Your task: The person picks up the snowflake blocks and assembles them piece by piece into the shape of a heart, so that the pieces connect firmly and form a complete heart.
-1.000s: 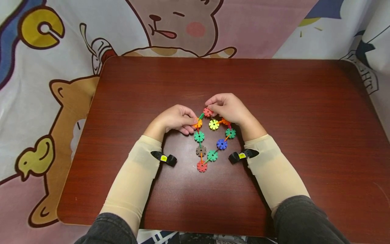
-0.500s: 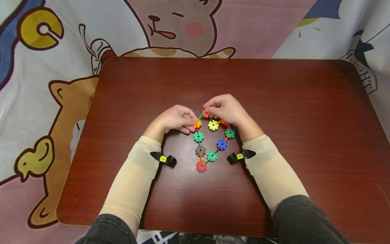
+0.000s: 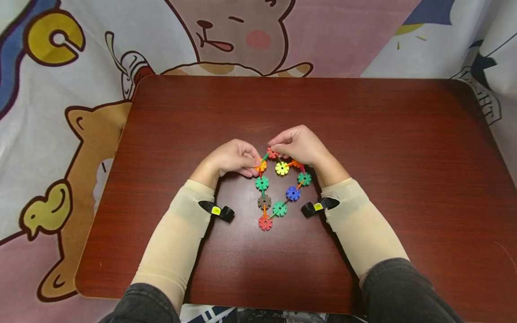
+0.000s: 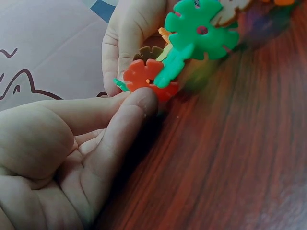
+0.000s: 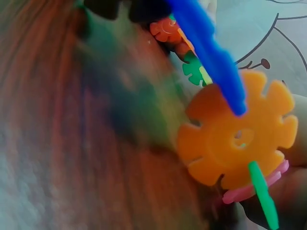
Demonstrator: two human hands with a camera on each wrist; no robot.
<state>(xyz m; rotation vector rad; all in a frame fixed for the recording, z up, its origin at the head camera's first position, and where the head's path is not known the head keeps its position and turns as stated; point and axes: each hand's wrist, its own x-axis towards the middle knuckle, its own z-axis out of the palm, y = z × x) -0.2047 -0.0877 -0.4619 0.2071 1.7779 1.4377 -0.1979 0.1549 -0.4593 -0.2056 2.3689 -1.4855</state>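
Notched plastic snowflake discs are linked edge to edge in a roughly heart-shaped ring over the table. My left hand (image 3: 236, 157) pinches an orange disc (image 3: 261, 166) at the ring's upper left; thumb and forefinger close on its rim in the left wrist view. My right hand (image 3: 300, 143) pinches the red disc (image 3: 272, 153) at the top, its fingers covering part of it. Between these two, a green disc (image 3: 265, 157) stands edge-on. Near the right hand hang a yellow disc (image 3: 282, 168) and an orange one (image 5: 235, 139), large in the right wrist view. A red disc (image 3: 265, 223) forms the lower tip.
The brown wooden table (image 3: 404, 179) spreads around the ring. A cartoon-printed cloth (image 3: 323, 36) hangs behind and to the left. Black wrist cameras (image 3: 227, 213) sit near both sleeves, either side of the ring.
The ring has shifted slightly toward me and to the left. My right hand has moved a little left and nearer with the red disc; the left hand has barely moved.
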